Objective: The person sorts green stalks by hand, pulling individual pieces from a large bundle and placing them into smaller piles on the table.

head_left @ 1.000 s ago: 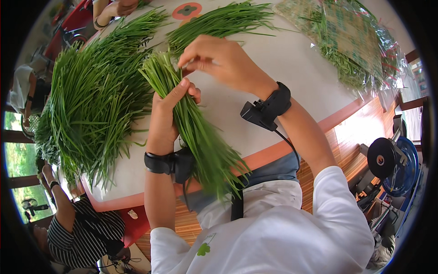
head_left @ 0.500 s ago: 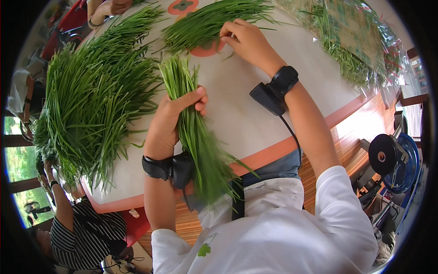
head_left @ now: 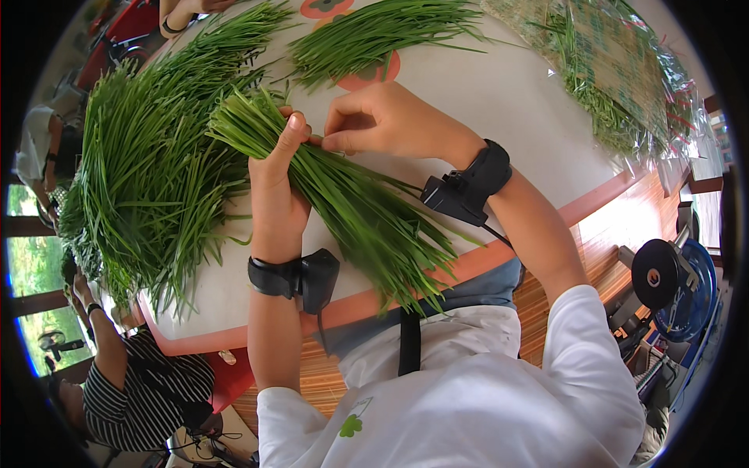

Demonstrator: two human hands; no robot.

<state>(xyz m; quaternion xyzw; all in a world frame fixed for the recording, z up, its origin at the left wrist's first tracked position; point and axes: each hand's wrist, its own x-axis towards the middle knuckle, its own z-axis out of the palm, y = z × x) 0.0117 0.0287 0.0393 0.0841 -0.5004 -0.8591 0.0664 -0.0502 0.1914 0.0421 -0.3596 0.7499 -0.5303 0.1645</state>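
Observation:
A bunch of long green garlic chives [head_left: 359, 207] is gripped in my left hand [head_left: 275, 183], the thumb over its top. Its pale cut ends point up and left, and the leaf tips fan out toward the table's near edge. My right hand [head_left: 398, 125] is beside the bunch, thumb and forefinger pinched close to the left fingertips; whatever lies in that pinch is too small to make out. To the left spreads a big heap of loose chives [head_left: 148, 179]. Farther off, a smaller pile of chives [head_left: 382, 39] lies on the white table [head_left: 515, 148].
At the far right rests a clear plastic bag [head_left: 624, 86] with greens around a patterned sheet. A person in a striped shirt [head_left: 148, 382] sits at the lower left. Another person's hand [head_left: 204, 6] shows at the top. A fan-like blue device [head_left: 686, 304] stands at right.
My left hand has turned the bunch, so its cut ends swing left and its tips right. My right hand has come back from beside the far pile to the bunch.

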